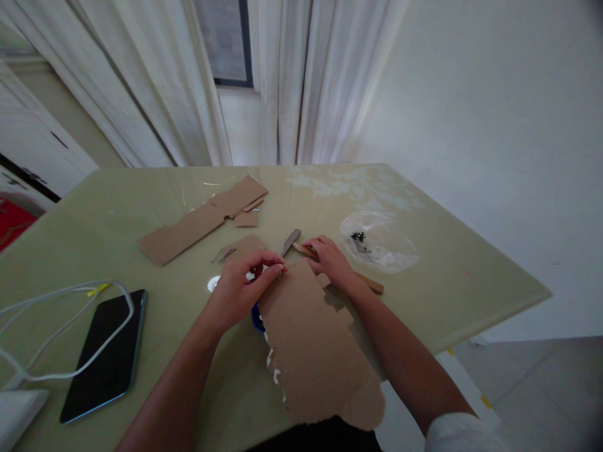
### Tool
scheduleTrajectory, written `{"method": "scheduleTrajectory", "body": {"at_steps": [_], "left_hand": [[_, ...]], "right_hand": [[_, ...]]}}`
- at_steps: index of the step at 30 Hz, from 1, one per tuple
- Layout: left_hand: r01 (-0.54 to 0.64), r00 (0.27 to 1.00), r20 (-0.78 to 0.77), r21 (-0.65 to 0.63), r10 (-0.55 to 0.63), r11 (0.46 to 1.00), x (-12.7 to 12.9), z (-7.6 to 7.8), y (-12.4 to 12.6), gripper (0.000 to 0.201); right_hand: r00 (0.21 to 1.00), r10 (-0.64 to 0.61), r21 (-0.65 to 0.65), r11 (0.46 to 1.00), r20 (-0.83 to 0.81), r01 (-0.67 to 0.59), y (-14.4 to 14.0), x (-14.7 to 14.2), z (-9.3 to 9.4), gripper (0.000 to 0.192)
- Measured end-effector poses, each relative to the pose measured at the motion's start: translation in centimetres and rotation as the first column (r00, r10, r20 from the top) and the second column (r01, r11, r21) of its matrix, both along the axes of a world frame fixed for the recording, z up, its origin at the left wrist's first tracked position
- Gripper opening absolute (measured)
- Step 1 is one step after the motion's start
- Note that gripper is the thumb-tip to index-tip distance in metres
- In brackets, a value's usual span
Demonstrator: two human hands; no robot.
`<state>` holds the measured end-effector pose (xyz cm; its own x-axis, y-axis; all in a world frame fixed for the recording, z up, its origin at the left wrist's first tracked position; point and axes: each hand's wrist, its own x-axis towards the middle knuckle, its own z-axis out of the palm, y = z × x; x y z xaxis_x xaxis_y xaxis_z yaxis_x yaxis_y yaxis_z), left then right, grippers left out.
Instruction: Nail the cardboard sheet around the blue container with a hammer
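Note:
A torn brown cardboard sheet (pixel 313 342) lies in front of me and hangs over the table's near edge. My left hand (pixel 242 289) pinches its top left corner with fingers closed on the edge. My right hand (pixel 330 257) rests at the sheet's top right, on the wooden handle (pixel 372 284) of a tool whose metal blade (pixel 291 241) points away to the left. A blue object (pixel 257 319) peeks out under the cardboard by my left wrist.
A long folded cardboard strip (pixel 202 220) and small scraps lie further back. A black phone (pixel 106 355) with white cables (pixel 56 301) sits at the left. A clear plastic bag (pixel 377 242) with small dark parts lies at the right. The green table (pixel 471 276) ends near right.

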<state>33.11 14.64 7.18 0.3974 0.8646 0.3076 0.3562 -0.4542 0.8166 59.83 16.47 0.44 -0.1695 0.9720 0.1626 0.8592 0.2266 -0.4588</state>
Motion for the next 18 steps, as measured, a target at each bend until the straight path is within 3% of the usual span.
{"method": "scheduleTrajectory", "body": {"at_steps": [18], "left_hand": [[0.045, 0.999, 0.006, 0.029, -0.045, 0.999, 0.13, -0.39, 0.08, 0.016]], "right_hand": [[0.983, -0.072, -0.011, 0.997, 0.17, 0.075, -0.17, -0.32, 0.77, 0.015]]}}
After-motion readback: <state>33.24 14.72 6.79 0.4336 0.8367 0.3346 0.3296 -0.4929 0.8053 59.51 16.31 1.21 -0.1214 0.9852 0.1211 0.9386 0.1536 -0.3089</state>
